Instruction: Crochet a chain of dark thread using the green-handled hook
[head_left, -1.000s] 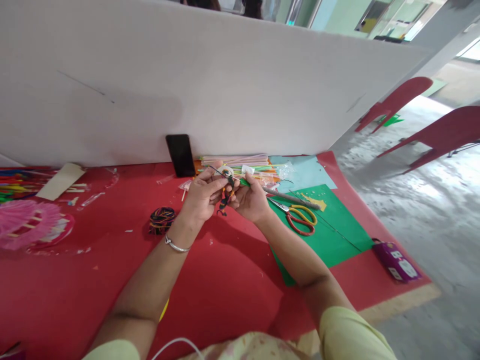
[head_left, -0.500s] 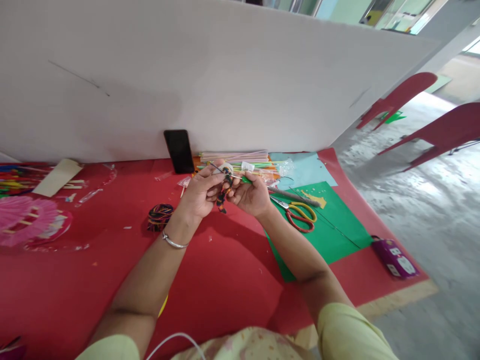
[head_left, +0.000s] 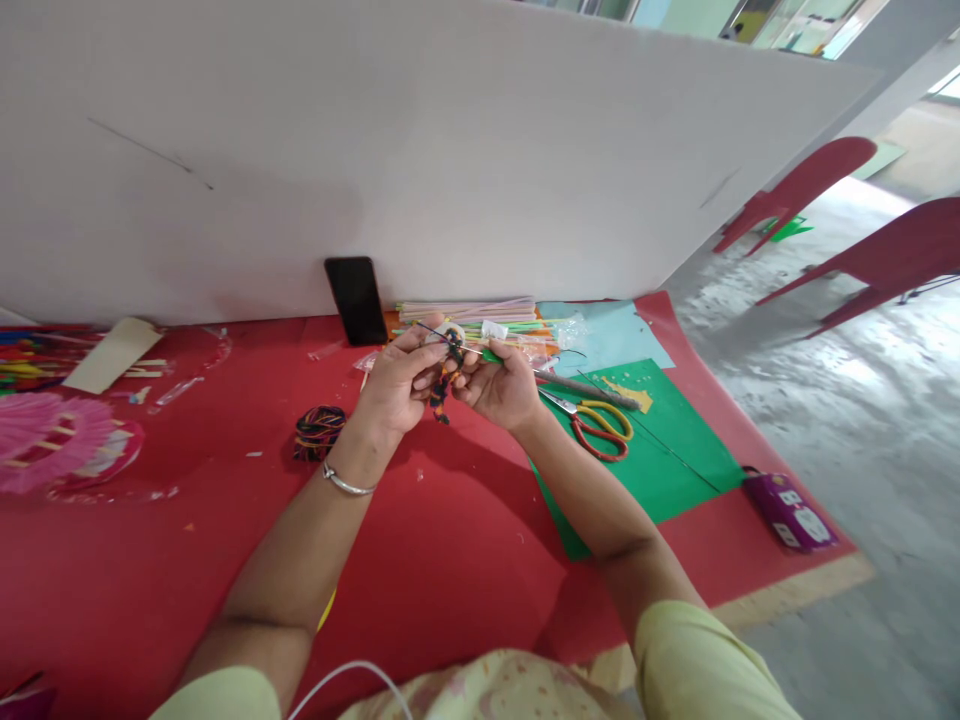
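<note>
My left hand (head_left: 397,385) and my right hand (head_left: 501,385) meet above the red table cover (head_left: 435,560), fingertips pinched together. Between them hangs a small bundle of multicoloured thread (head_left: 444,380) wound on a thin wire that sticks out past my left fingers. My right hand also grips the green end of that wire. A silver bangle (head_left: 345,484) sits on my left wrist. A coil of the same multicoloured thread (head_left: 319,432) lies on the cover just left of my left hand.
Scissors with yellow and red handles (head_left: 596,430) lie on a green paper sheet (head_left: 645,460) at right. A black phone (head_left: 356,298) leans on the white board (head_left: 375,150). Straws (head_left: 472,315), a pink fringed piece (head_left: 52,440) and a purple box (head_left: 795,510) lie around.
Both hands stay pinched on the thread bundle with only small finger shifts. The camera view has tilted slightly, moving everything a little up and left.
</note>
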